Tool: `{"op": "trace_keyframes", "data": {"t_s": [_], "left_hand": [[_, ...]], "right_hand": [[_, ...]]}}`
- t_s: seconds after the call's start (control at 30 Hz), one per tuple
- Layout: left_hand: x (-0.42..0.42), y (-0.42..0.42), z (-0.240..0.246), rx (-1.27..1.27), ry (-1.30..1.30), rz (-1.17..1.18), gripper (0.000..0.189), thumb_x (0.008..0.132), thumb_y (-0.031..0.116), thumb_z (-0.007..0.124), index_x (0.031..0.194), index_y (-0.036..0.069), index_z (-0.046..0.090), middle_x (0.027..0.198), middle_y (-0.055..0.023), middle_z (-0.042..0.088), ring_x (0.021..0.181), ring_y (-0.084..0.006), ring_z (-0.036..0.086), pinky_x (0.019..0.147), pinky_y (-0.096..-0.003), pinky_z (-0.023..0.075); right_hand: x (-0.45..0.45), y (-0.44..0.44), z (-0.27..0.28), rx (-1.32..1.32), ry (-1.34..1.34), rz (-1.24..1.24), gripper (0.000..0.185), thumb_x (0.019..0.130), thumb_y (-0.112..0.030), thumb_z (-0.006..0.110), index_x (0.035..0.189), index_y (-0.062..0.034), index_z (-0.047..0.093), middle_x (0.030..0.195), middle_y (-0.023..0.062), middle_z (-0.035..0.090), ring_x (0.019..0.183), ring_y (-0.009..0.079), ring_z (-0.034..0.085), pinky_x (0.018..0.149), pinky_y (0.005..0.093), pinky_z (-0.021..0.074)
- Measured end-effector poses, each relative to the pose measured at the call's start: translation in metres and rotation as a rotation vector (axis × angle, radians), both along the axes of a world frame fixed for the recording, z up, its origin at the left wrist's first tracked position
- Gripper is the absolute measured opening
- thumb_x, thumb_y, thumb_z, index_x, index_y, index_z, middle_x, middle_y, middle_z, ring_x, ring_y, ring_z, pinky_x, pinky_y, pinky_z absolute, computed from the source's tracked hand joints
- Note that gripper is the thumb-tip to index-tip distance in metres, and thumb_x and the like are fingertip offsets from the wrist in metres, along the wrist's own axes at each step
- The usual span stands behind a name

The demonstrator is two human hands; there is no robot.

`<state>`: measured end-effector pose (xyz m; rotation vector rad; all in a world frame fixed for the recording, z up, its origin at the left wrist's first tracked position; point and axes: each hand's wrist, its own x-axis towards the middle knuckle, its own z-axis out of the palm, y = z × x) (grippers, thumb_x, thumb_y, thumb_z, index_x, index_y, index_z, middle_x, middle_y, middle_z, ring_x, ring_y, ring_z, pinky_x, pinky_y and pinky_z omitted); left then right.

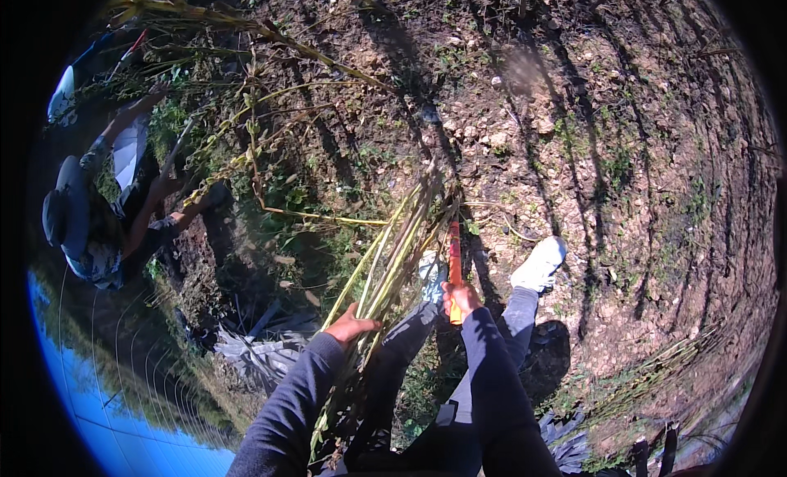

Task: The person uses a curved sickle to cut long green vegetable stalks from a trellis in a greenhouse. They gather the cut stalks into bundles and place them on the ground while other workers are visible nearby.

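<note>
My left hand point(353, 324) is closed around a bundle of long yellow-green plant stalks point(393, 255), which slants from beside my legs up to the soil ahead. In my right hand point(462, 297) is the orange handle point(455, 252) of a tool, pointing away from me. Its far end meets the cut or lower ends of the stalks; the tool's head cannot be made out there. One stalk bearing pods point(253, 129) sticks out to the left of the bundle. My shoes, a white one point(541, 265) and a partly covered one point(433, 274), stand on either side of the handle.
A person in a hat point(72, 200) crouches at the left, grasping a stick-like handle point(178, 146). Stony soil point(492, 132) with small weeds spreads ahead, crossed by long shadows. Cut stalks point(652, 369) lie at the lower right. Grey plastic sheeting point(261, 354) lies at the lower left.
</note>
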<state>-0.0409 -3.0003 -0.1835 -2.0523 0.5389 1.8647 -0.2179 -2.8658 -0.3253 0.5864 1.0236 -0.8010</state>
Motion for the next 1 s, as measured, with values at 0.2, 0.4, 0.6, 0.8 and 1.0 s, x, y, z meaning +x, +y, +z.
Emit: {"op": "trace_keyframes", "data": {"t_s": [0.2, 0.4, 0.6, 0.8, 1.0], "left_hand": [[0.013, -0.022, -0.013, 0.035, 0.026, -0.410, 0.033, 0.062, 0.008, 0.063, 0.093, -0.002, 0.054, 0.083, -0.0069, 0.058, 0.073, -0.0148, 0.053, 0.071, -0.0260, 0.0401], [0.014, -0.047, -0.004, 0.032, -0.006, -0.365, 0.023, 0.064, 0.011, 0.057, 0.085, 0.000, 0.057, 0.073, -0.0045, 0.058, 0.062, -0.0125, 0.053, 0.060, -0.0250, 0.0420], [0.031, -0.041, -0.020, -0.021, 0.014, -0.432, 0.028, 0.062, 0.011, 0.060, 0.087, -0.001, 0.057, 0.075, -0.0047, 0.058, 0.066, -0.0152, 0.052, 0.067, -0.0265, 0.0405], [0.038, -0.051, 0.004, 0.047, -0.003, -0.167, 0.022, 0.063, 0.010, 0.058, 0.082, -0.001, 0.057, 0.069, -0.0049, 0.057, 0.062, -0.0135, 0.053, 0.059, -0.0267, 0.0423], [0.063, -0.027, -0.014, 0.185, 0.070, -0.117, 0.025, 0.069, 0.009, 0.055, 0.091, -0.003, 0.057, 0.085, -0.0095, 0.059, 0.076, -0.0166, 0.055, 0.070, -0.0266, 0.0431]], "right_hand": [[0.004, 0.000, -0.016, -0.032, 0.057, 0.057, 0.014, 0.076, -0.013, 0.054, 0.076, -0.0013, 0.047, 0.049, 0.0035, 0.043, 0.034, 0.0146, 0.040, 0.031, 0.0290, 0.0357], [0.009, -0.001, 0.001, 0.056, 0.336, 0.273, 0.006, 0.073, -0.008, 0.049, 0.072, -0.0037, 0.044, 0.046, 0.0031, 0.041, 0.033, 0.0147, 0.042, 0.030, 0.0285, 0.0345], [0.019, 0.014, 0.021, -0.037, 0.196, -0.089, 0.008, 0.075, -0.010, 0.047, 0.070, -0.0069, 0.042, 0.050, 0.0002, 0.042, 0.031, 0.0092, 0.038, 0.028, 0.0244, 0.0314], [0.026, 0.071, 0.098, 0.134, 0.128, 0.029, 0.014, 0.074, -0.011, 0.052, 0.079, -0.0071, 0.040, 0.054, -0.0007, 0.038, 0.036, 0.0086, 0.037, 0.031, 0.0223, 0.0320], [0.022, 0.042, 0.066, 0.069, -0.033, 0.011, 0.011, 0.076, -0.013, 0.051, 0.075, -0.0070, 0.041, 0.053, -0.0004, 0.040, 0.039, 0.0097, 0.040, 0.034, 0.0242, 0.0337]]}}
